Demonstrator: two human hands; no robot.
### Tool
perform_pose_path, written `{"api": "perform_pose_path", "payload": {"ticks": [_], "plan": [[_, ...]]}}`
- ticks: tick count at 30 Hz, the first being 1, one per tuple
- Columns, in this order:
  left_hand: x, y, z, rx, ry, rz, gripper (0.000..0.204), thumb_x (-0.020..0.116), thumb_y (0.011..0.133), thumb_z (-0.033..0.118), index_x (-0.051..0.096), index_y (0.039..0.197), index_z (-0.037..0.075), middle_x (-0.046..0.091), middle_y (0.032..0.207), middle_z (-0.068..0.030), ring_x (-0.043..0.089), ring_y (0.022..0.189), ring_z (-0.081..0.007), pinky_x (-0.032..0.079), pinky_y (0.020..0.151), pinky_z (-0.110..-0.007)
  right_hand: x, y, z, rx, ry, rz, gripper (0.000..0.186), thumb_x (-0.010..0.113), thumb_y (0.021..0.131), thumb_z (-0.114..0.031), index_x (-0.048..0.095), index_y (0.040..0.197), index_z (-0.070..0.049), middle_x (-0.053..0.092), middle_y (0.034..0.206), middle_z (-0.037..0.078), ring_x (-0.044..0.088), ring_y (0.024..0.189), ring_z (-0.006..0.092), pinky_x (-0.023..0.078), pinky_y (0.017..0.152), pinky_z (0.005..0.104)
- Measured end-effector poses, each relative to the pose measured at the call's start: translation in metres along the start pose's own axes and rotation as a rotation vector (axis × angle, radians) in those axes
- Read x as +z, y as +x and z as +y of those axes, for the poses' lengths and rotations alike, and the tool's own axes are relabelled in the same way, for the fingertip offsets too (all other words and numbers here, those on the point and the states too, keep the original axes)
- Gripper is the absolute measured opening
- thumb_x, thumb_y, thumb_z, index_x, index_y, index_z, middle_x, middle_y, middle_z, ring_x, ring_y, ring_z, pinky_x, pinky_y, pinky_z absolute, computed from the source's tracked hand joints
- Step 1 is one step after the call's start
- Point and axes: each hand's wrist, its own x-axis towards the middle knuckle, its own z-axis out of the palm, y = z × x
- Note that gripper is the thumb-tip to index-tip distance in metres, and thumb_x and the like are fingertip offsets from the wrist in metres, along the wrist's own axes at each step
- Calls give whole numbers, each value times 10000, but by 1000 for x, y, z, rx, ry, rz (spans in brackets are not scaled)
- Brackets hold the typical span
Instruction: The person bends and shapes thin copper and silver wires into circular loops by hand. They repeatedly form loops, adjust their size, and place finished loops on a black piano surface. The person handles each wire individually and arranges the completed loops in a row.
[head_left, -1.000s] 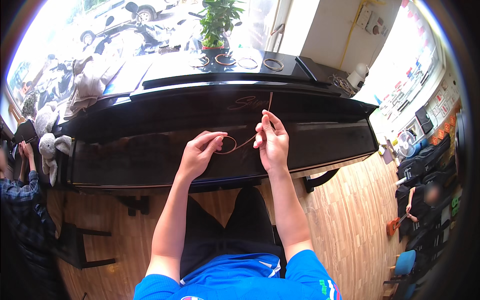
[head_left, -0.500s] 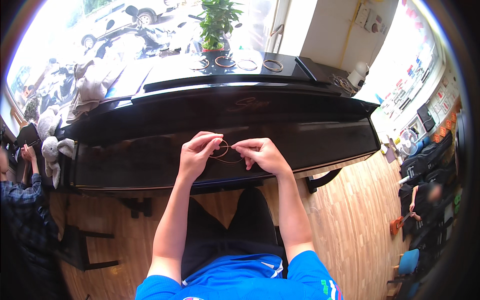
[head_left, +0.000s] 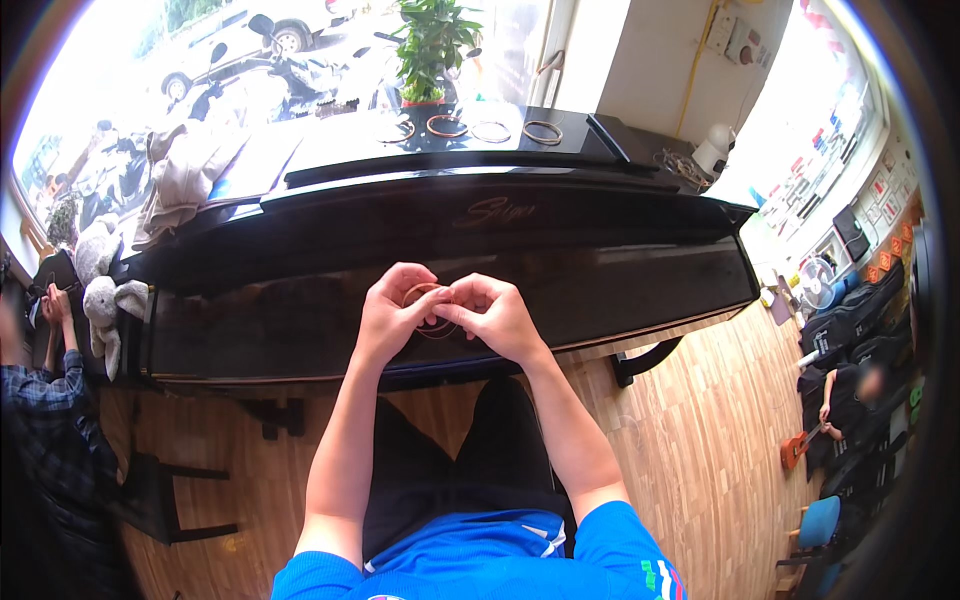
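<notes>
Reddish strand [head_left: 435, 337] (looped) is held by left hand [head_left: 393, 312] and right hand [head_left: 500, 317].

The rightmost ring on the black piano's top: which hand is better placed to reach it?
Probably the right hand: it sits nearer the rightmost ring than the left hand does. Both, though, are occupied at the thin coil.

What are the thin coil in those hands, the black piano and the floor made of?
The thin coil: perhaps metal wire, from its coppery colour; too fine to judge its finish.
The black piano: probably lacquered wood, glossy where it reflects light; the core is hidden.
The floor: wood or laminate, satin-looking, with tan plank-like strips.
</notes>
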Motion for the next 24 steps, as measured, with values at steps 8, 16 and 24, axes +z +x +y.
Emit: {"api": "perform_pose_path", "payload": {"ticks": [8, 16, 24], "plan": [[-1, -1, 1, 5, 24, -25, 213, 628, 996, 155, 669, 1137, 1, 687, 839, -42, 651, 683, -80, 470, 549, -191, 15, 7, 7, -155, 50, 227, 148, 704, 936, -114, 671, 1059, -38, 678, 712, -1, 571, 595, 23, 436, 534, 204], [-3, -1, 2, -35, -69, 20, 188, 628, 997, 159, 620, 1088, -6, 677, 828, -56, 674, 645, -105, 505, 509, -203, 16, 6, 10, -252, -241, 216, 263, 702, 910, -71, 699, 1173, -72, 646, 675, 16, 537, 560, 34, 431, 524, 221], [-4, 1, -5, -20, -21, -1, 195, 652, 987, 186, 629, 1060, 7, 685, 832, -58, 672, 666, -102, 498, 565, -205, 16, 15, 21, -366, -263, 387, 243, 679, 932, -65, 712, 1172, -77, 681, 770, 25, 479, 540, 11, 387, 499, 211]]}}
